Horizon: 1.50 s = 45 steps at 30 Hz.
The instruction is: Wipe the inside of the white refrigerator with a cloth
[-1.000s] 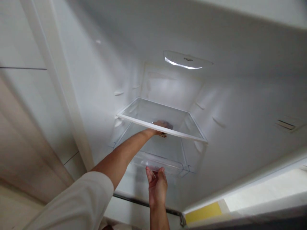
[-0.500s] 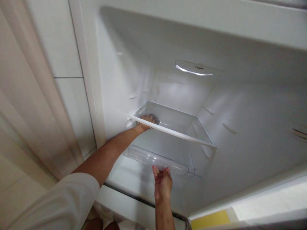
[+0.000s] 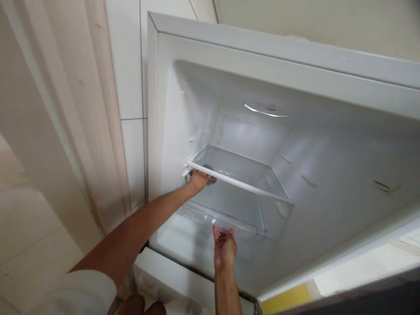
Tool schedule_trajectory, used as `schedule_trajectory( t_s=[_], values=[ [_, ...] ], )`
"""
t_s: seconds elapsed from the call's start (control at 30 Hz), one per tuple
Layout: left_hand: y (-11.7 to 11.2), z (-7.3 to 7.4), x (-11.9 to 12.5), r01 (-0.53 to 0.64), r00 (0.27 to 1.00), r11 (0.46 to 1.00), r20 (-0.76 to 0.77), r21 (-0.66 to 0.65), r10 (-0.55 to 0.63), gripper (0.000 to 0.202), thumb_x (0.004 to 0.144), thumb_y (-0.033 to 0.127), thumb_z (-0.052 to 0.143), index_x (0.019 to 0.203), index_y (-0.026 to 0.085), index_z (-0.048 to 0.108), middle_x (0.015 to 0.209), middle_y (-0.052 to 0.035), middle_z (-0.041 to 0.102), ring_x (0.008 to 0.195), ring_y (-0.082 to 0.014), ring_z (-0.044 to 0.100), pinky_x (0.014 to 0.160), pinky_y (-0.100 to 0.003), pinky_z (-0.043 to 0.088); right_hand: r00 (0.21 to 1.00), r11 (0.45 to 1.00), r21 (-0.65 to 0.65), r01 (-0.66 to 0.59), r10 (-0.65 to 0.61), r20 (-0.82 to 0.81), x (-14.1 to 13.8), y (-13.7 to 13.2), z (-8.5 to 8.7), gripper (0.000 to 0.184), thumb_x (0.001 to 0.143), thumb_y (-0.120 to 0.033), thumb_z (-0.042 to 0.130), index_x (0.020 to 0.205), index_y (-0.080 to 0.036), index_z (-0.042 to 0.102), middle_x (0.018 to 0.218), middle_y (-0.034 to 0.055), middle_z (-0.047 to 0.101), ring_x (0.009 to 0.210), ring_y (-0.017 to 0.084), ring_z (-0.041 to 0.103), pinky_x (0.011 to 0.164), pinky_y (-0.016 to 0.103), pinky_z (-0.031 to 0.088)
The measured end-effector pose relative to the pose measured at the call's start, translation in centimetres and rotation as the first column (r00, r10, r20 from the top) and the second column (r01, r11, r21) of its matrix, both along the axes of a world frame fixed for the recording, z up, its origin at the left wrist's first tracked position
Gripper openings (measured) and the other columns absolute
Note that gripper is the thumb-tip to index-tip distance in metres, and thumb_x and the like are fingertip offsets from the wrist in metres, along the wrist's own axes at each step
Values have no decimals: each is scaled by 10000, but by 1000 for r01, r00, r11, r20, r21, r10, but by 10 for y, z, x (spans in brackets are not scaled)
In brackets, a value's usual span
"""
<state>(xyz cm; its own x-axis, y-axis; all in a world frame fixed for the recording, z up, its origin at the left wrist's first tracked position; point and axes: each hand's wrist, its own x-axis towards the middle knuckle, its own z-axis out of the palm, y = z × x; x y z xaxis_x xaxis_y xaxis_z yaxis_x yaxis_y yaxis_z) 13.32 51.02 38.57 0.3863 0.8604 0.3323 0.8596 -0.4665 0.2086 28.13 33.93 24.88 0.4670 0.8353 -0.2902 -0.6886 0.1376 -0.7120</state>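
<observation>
My left hand (image 3: 199, 179) is under the front edge of a glass fridge shelf (image 3: 243, 168), near its left end. Its fingers are closed on a bunched greyish cloth (image 3: 212, 179), part of which shows past the white shelf trim. Lower down, my right hand (image 3: 225, 249) pinches the front edge of a clear plastic drawer (image 3: 241, 226), thumb and fingers upward. The drawer sits below the shelf.
White fridge walls (image 3: 328, 175) with moulded ledges surround both hands. A clear light cover (image 3: 265, 109) is at the upper back. Wall tiles (image 3: 131, 148) and a wooden door frame (image 3: 105, 109) stand left. A yellow panel (image 3: 287, 299) shows at lower right.
My left hand has moved from beneath the glass to the shelf's front edge with the cloth. The view has shifted back, showing more of the fridge's rim. My right hand stays on the drawer.
</observation>
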Motion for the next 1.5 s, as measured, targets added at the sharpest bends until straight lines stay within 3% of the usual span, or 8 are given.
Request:
schedule_trajectory(
  t_s=[0.2, 0.37, 0.67, 1.0, 1.23, 1.37, 1.43, 1.5],
  values=[
    [-44, 6, -1, -203, 964, 977, -159, 71, 212, 325, 958, 328, 644, 1246, 178, 639, 1341, -106, 616, 1263, -291, 565, 1054, -551, 476, 999, 1000, 6, 4, -5, 50, -2, 1, -3, 422, 747, -552, 761, 879, -210, 552, 682, -35, 708, 740, 175, 748, 884, 448, 668],
    [-77, 24, -8, -157, 953, 975, -236, 156, 191, 369, 974, 118, 415, 1229, 158, 679, 1347, -198, 619, 1288, -387, 513, 972, -556, 434, 998, 1000, 22, 2, -3, 63, -4, -3, -2, 470, 719, -573, 767, 903, -221, 517, 695, -39, 726, 768, 173, 755, 897, 438, 663],
    [-115, 41, -39, -90, 952, 955, -259, 281, 166, 451, 997, 138, 337, 1359, 170, 604, 1451, -214, 554, 1257, -375, 516, 918, -489, 407, 1000, 998, 68, -7, 6, 5, -4, -13, 3, 474, 711, -570, 805, 890, -178, 606, 760, -14, 738, 848, 199, 770, 1026, 505, 609],
    [-98, 44, -34, -142, 961, 956, -196, 256, 195, 450, 995, 113, 297, 1310, 87, 617, 1206, -251, 653, 1112, -346, 598, 873, -476, 454, 989, 997, 65, -34, 43, -138, -1, -30, -8, 349, 657, -440, 846, 785, -182, 648, 782, -7, 742, 889, 224, 768, 998, 481, 612],
    [-93, 37, -27, -220, 974, 966, 89, 134, 209, 409, 999, 141, 342, 1282, 123, 637, 1286, -234, 639, 1201, -358, 567, 947, -508, 486, 989, 997, 13, -72, 73, -132, 0, -39, -25, 329, 673, -441, 822, 794, -186, 653, 778, -1, 748, 863, 209, 764, 976, 479, 618],
    [-91, 29, -10, -343, 852, 939, 418, -9, 316, 334, 960, 117, 481, 1231, 193, 660, 1340, -181, 641, 1293, -343, 546, 1021, -497, 482, 982, 994, 6, -106, 105, -154, 0, -40, -27, 311, 678, -430, 804, 794, -176, 669, 801, 36, 763, 871, 205, 762, 952, 425, 622],
    [-84, 23, -2, -403, 697, 907, 602, -122, 390, 344, 926, 127, 579, 1248, 229, 646, 1353, -149, 643, 1297, -324, 566, 1025, -453, 492, 981, 992, 12, -127, 127, -144, 1, -38, -29, 323, 677, -446, 805, 795, -178, 668, 805, 44, 765, 867, 201, 759, 952, 413, 619],
    [-71, 17, 6, -427, 464, 864, 755, -268, 464, 301, 935, 175, 613, 1230, 224, 643, 1272, -141, 680, 1218, -298, 632, 961, -396, 531, 983, 991, 8, -136, 136, -123, 1, -35, -33, 348, 674, -474, 810, 797, -185, 661, 801, 42, 763, 866, 202, 756, 954, 419, 617]
  ],
)
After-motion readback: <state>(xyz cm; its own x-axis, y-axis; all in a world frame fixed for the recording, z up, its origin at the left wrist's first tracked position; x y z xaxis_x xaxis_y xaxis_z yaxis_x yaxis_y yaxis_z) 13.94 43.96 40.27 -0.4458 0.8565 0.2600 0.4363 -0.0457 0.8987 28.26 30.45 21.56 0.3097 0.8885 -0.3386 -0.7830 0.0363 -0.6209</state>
